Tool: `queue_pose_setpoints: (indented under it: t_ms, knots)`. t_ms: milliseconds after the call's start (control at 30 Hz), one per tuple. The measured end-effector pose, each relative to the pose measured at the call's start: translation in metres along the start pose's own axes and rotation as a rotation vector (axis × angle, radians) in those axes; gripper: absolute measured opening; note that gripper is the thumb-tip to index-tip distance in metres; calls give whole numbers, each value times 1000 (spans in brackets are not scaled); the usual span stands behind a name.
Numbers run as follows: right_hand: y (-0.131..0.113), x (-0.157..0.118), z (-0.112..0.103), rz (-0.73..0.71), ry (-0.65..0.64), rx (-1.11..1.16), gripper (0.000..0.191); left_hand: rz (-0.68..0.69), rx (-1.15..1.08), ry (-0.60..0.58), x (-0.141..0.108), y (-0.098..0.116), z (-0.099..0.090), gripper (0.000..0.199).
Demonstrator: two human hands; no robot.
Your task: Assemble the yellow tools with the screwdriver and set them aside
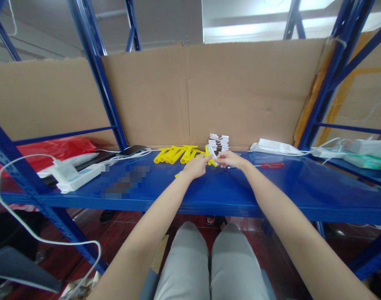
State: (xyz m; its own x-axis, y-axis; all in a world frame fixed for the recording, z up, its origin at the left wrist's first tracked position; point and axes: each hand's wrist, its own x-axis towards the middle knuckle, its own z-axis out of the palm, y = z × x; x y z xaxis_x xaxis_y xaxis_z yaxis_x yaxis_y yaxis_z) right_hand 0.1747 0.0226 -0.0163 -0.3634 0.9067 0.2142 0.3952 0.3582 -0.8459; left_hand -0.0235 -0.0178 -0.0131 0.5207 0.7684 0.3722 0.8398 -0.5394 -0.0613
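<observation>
My left hand [196,166] is closed at the left side of a yellow piece [206,152] with a white part [212,153] on it. My right hand [228,159] pinches the lower right end of the white part. Both hands meet over the blue shelf, near its back. Several yellow T-shaped pieces [173,154] lie in a row just left of my left hand. Behind my hands, white and dark small parts [223,142] are stacked against the cardboard. A screwdriver with a red handle [272,165] lies to the right of my right hand.
A cardboard sheet [240,91] stands along the back of the blue shelf [227,193]. At left are a white power strip [80,177], cables, a dark phone [132,150] and a red bag [53,152]. A white power strip [275,146] lies at the back right. Blue posts rise on both sides.
</observation>
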Motion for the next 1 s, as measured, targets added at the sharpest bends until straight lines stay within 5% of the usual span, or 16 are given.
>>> queue_pose_setpoints:
  t_ms: [1000]
  knots:
    - [5, 1, -7, 40, -163, -89, 25, 56, 9, -65, 0, 2, 4, 57]
